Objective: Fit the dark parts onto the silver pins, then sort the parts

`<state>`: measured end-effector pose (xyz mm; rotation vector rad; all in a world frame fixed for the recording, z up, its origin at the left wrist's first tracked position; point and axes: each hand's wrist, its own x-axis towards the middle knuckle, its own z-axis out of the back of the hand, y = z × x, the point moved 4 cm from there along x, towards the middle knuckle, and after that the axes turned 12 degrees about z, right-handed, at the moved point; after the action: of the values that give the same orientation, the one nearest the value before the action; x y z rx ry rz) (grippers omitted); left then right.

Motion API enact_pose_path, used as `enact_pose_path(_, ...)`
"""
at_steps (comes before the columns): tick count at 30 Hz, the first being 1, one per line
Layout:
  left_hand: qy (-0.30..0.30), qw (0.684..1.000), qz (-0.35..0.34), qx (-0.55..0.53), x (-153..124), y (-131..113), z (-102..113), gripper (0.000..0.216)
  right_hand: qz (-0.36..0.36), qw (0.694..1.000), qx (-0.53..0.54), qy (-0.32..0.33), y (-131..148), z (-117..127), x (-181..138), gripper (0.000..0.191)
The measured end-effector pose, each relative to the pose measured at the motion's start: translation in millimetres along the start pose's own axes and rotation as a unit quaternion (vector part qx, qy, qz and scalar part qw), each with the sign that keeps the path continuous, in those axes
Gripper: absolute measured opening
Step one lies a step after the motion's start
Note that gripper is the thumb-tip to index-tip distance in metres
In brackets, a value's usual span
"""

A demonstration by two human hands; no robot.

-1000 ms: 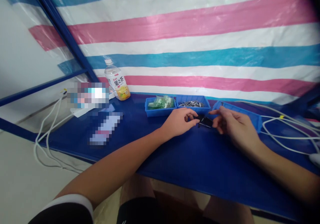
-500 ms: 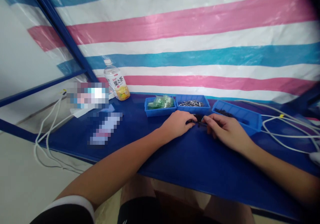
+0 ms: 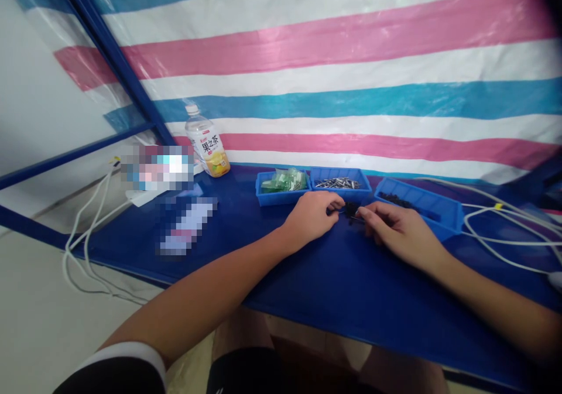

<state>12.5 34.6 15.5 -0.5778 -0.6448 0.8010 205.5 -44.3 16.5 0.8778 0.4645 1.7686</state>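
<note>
Both hands meet over the blue table [image 3: 342,288], pinching a small black part [image 3: 350,209] between them. The left hand [image 3: 312,216] grips it from one side with fingertips, the right hand [image 3: 395,230] from the other; it's too small to make out. Right behind sit three blue bins: green bits [image 3: 283,181], metal pins [image 3: 338,183], black pieces [image 3: 417,205]. A bottle [image 3: 207,148] stands back left, white cables [image 3: 504,230] lie right.
</note>
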Motion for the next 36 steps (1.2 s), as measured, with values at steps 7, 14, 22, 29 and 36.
enact_pose_path(7,-0.014,0.986,-0.031,-0.165,-2,-14,3,0.035,0.177,0.981,-0.054,-0.066,13,7,2,0.017)
enact_pose_path(14,0.03,0.97,-0.015,-0.241,-3,-13,-4,0.037,0.123,0.992,-0.021,-0.032,2,2,1,0.013)
enact_pose_path(22,0.099,0.925,0.064,-0.362,-3,-12,-11,0.035,0.084,0.995,0.033,-0.044,0,-1,1,0.019)
enact_pose_path(29,0.103,0.918,0.089,-0.372,-4,-15,-7,0.037,0.092,0.994,0.045,-0.042,2,-2,1,0.021)
enact_pose_path(36,0.042,0.949,0.08,-0.302,-4,-17,-1,0.031,0.107,0.991,0.072,-0.042,3,-1,2,0.029)
